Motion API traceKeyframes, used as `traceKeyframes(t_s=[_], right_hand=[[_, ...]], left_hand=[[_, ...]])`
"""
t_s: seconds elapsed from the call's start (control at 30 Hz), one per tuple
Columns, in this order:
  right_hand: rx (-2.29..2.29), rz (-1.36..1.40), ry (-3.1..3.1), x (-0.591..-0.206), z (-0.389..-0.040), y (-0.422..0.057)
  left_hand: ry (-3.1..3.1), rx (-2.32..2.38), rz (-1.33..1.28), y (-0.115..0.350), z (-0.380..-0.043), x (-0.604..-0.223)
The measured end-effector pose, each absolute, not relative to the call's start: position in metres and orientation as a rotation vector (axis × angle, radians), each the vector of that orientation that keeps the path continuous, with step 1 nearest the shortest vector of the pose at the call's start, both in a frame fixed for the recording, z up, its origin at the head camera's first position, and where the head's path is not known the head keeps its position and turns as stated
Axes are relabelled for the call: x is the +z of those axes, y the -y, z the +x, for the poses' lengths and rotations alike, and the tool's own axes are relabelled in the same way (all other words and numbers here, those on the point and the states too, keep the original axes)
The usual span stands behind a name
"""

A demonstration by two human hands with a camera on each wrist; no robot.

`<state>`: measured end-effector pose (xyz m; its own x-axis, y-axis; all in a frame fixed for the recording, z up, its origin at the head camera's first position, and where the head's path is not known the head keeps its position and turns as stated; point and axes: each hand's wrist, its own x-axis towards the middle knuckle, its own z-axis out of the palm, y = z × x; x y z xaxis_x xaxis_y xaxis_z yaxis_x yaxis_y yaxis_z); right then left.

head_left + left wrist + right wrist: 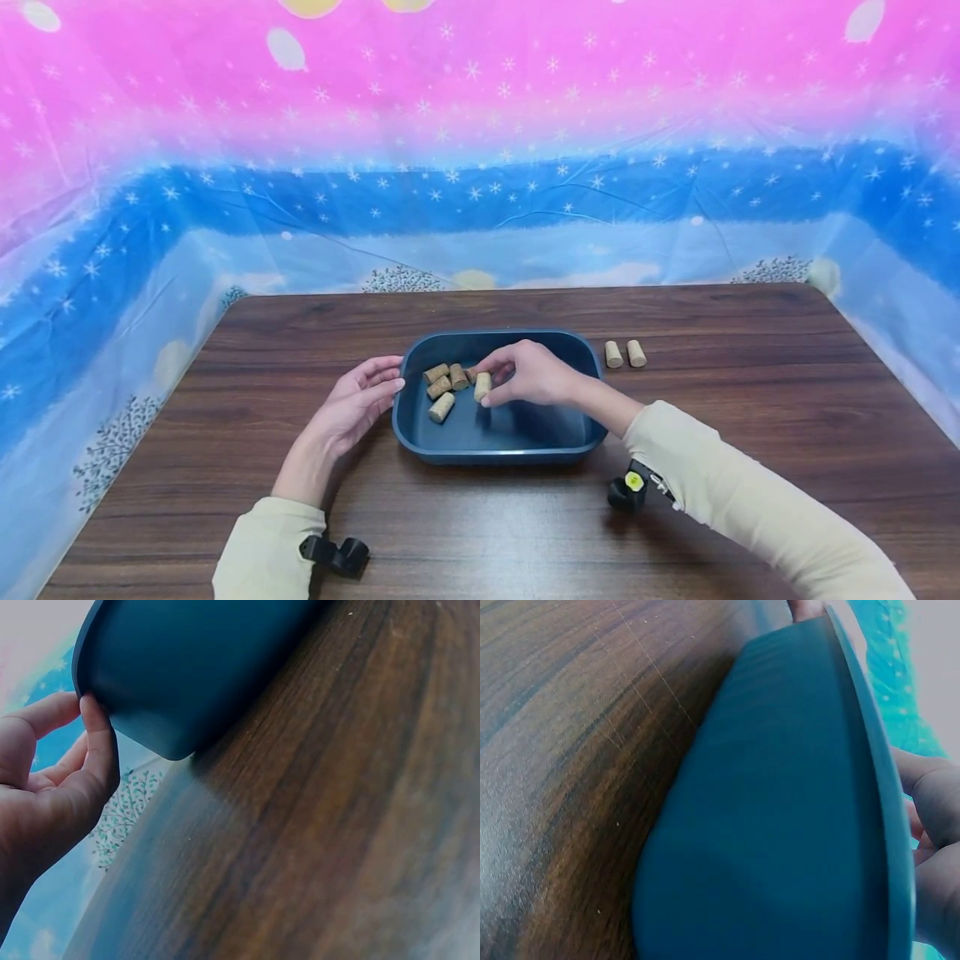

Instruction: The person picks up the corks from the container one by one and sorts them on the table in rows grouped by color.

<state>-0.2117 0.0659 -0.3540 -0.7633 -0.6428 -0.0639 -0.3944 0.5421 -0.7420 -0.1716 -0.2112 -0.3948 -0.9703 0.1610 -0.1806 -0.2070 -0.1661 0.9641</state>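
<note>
Head view: left hand (354, 407) grips tray (495, 457), right hand (534, 373) pinches cork (482, 387), long axis near-upright.

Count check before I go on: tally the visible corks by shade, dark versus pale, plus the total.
Dark brown corks: 4, all in the tray, one partly hidden by fingers
Pale corks: 4, one pinched in the right hand, one lying in the tray, two on the table
Total visible: 8

Corks (439, 387) obstruct the tray (498, 457) at left (its near right offers room).
</note>
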Motion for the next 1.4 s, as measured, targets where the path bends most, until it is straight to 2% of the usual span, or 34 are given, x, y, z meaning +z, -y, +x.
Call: traceKeyframes(t_s=[0.47,1.4], right_hand=[[-1.230,-0.647,-2.486,-0.342,-0.216,-0.094],[-1.176,-0.644,-2.663,-0.343,-0.232,-0.162]], left_hand=[[-1.833,2.254,-0.041,0.211,-0.172,-0.395],[-1.796,2.300,-0.020,0.210,-0.173,-0.399]])
